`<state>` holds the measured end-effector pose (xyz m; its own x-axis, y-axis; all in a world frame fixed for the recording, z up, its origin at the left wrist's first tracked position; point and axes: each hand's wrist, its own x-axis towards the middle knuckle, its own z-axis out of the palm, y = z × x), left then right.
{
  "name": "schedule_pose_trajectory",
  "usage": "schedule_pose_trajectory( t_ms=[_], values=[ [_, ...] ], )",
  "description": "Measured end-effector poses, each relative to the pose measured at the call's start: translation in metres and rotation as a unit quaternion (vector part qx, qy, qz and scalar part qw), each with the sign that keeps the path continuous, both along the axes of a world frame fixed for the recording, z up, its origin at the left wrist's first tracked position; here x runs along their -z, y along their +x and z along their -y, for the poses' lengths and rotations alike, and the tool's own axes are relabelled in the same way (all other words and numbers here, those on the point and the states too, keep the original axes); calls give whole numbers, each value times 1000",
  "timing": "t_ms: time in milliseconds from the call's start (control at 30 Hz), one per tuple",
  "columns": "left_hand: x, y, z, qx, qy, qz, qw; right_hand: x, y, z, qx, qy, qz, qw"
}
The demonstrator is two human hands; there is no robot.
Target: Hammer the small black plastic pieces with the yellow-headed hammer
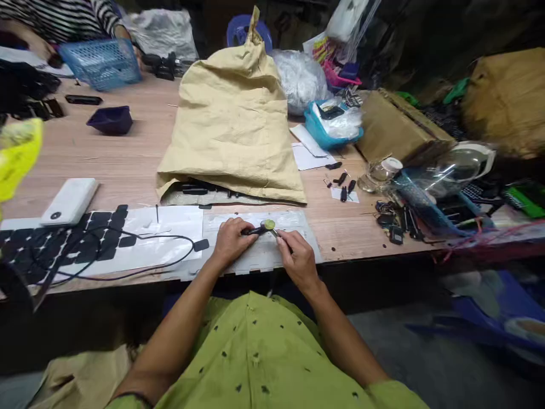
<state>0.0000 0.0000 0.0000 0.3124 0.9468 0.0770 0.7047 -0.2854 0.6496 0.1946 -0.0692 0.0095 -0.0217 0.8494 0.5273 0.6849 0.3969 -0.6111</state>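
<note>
My left hand (231,243) is closed on a small black part (255,230) over the front of the table. At the part's right end sits a small round yellow-green piece (269,224). My right hand (298,258) pinches a thin metal-tipped tool (276,232), its tip close to the round piece; whether they touch I cannot tell. The tool's handle is mostly hidden by my fingers. Beneath both hands lies a pale sheet (304,230). Just beyond them, a large beige cloth bag (232,130) has its mouth toward me, with black parts (195,189) showing inside.
To the left are a white box (70,200), rows of black pads (101,238) and a looped black cable (168,264). A blue basket (100,62) is near another person's hands. Rightward lie small black parts (343,193), a glass jar (374,179) and a cardboard box (395,128).
</note>
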Motion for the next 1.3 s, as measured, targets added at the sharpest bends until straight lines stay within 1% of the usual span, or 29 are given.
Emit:
schedule_pose_trajectory(
  t_ms=[167, 267, 333, 433, 533, 600, 733, 933, 967, 1033, 1100, 1200, 1267, 1300],
  values=[
    [3, -1, 1, 0, 14, -5, 1000, 7, -10, 2, -26, -15, 23, 999],
    [4, 0, 1, -4, 17, -3, 1000, 11, -9, 0, -20, -16, 36, 999],
    [4, -1, 2, -4, 18, 2, 1000, 12, -3, -3, 2, -12, 38, 999],
    [4, -2, 2, 1, 14, 12, 1000, 14, 11, -10, 61, 1, 64, 996],
    [5, -4, 1, -4, 6, 17, 1000, 20, 26, -19, 130, 5, 126, 984],
    [5, -5, 1, -11, 3, 15, 1000, 25, 33, -23, 162, 4, 172, 972],
    [3, -6, 3, -15, 2, 5, 1000, 32, 34, -24, 181, 3, 237, 955],
    [0, -9, 2, -10, -7, -4, 1000, 31, 27, -23, 184, 0, 267, 946],
    [-1, -10, 2, -2, -9, -5, 1000, 30, 26, -23, 185, 2, 268, 945],
    [-3, -14, 6, 36, -10, -3, 999, 30, 25, -23, 188, 8, 271, 944],
    [-6, -20, 13, 101, -4, 7, 995, 30, 25, -24, 189, 12, 273, 943],
    [-10, -29, 33, 214, 12, 17, 977, 30, 24, -24, 190, 11, 274, 943],
    [-11, -34, 47, 260, 25, 1, 965, 30, 24, -24, 191, 6, 273, 943],
    [-9, -35, 54, 267, 34, -12, 963, 30, 24, -24, 192, 4, 273, 943]
  ],
)
